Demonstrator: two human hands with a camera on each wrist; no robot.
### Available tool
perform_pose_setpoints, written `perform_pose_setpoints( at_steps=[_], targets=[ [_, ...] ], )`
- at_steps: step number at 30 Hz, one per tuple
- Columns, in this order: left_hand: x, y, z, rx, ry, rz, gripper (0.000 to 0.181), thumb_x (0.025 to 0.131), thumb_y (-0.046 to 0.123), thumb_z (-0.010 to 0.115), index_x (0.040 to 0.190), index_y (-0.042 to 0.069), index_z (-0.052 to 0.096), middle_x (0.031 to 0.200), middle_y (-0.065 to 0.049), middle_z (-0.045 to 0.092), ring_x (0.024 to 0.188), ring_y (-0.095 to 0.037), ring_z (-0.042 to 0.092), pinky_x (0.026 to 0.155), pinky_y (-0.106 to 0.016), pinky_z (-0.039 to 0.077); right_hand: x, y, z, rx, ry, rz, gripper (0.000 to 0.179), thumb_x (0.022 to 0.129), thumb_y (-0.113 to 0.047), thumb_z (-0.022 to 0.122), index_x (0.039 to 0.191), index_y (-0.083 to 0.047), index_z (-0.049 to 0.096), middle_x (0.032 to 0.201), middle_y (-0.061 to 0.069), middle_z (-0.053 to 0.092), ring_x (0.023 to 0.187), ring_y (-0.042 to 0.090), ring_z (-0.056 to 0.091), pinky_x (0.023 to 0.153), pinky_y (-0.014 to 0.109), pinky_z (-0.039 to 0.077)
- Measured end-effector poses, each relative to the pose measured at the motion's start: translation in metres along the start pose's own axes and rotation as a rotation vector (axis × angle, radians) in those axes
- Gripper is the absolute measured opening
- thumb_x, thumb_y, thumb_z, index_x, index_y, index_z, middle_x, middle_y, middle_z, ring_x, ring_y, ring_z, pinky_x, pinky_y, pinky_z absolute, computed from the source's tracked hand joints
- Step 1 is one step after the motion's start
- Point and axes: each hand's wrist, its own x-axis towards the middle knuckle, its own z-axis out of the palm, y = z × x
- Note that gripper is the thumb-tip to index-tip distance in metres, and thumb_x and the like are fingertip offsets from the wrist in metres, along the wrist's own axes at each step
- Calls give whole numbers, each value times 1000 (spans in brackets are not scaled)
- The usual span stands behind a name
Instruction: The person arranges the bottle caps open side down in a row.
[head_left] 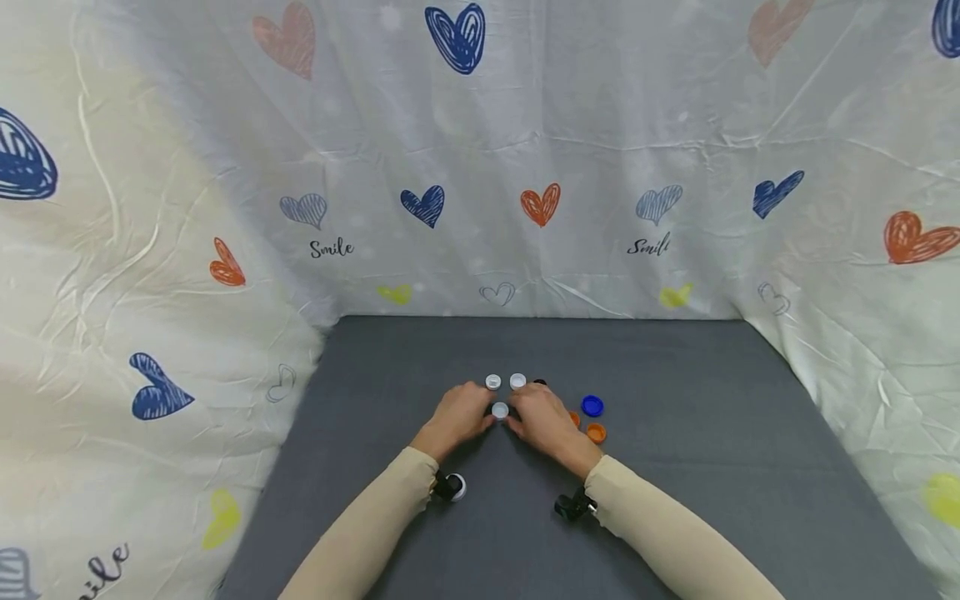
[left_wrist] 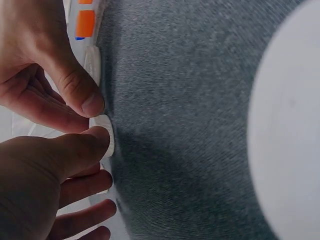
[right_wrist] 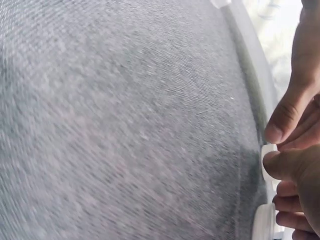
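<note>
A small white bottle cap [head_left: 500, 410] lies on the grey cloth between my two hands; its ridged side shows in the left wrist view. With thumb and fingers my left hand [head_left: 463, 414] grips this cap [left_wrist: 102, 121] from the left. On the other side my right hand [head_left: 546, 421] pinches the same cap [right_wrist: 268, 149], its thumb across the edge. Both thumbs lie close together along the near side. Just beyond the fingers sit two more white caps, one on the left [head_left: 492, 382] and another on the right [head_left: 517, 381].
Right of the right hand lie a blue cap [head_left: 592, 406] and two orange caps [head_left: 596, 432], one partly hidden. A black piece [head_left: 540, 382] peeks out behind that hand. Another white cap [head_left: 459, 488] lies beside the left wrist camera. Heart-printed curtains [head_left: 480, 242] surround the table.
</note>
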Motion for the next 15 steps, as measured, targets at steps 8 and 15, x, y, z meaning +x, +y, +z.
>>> perform_pose_setpoints(
  at_steps=[8, 15],
  targets=[
    [2, 4, 3, 62, 21, -12, 16, 83, 32, 81, 77, 20, 72, 78, -2, 72, 73, -24, 69, 64, -44, 55, -3, -4, 8, -42, 52, 18, 21, 80, -22, 84, 71, -14, 67, 76, -1, 68, 82, 22, 66, 89, 42, 52],
    [2, 5, 5, 71, 42, -15, 18, 83, 32, 81, 75, 19, 72, 77, -3, 72, 71, -25, 70, 64, -44, 55, -4, -6, 10, -47, 70, 29, 18, 82, -21, 82, 73, -12, 69, 77, 0, 69, 84, 23, 66, 89, 42, 52]
  ],
)
